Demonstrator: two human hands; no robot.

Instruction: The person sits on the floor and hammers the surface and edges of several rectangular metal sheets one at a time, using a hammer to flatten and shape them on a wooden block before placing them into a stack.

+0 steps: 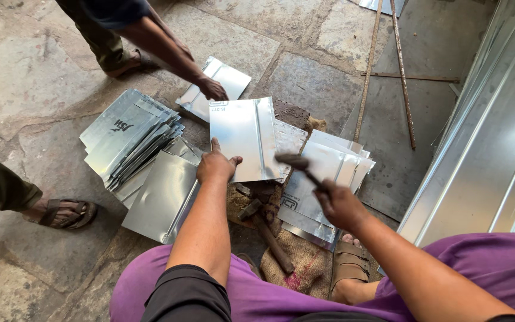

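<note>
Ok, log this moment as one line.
left hand: pressing metal sheet | right hand: gripping raised hammer | co-worker's hand: on another sheet

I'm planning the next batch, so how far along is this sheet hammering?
Looks done: creased shiny metal sheets stacked at right. In hand: left hand steadies a flat silver sheet with a raised seam; right hand, its grip closed, holds a blurred wooden-handled hammer. Seemingly left: the fanned pile of silver sheets at left, near another person's hand.
</note>
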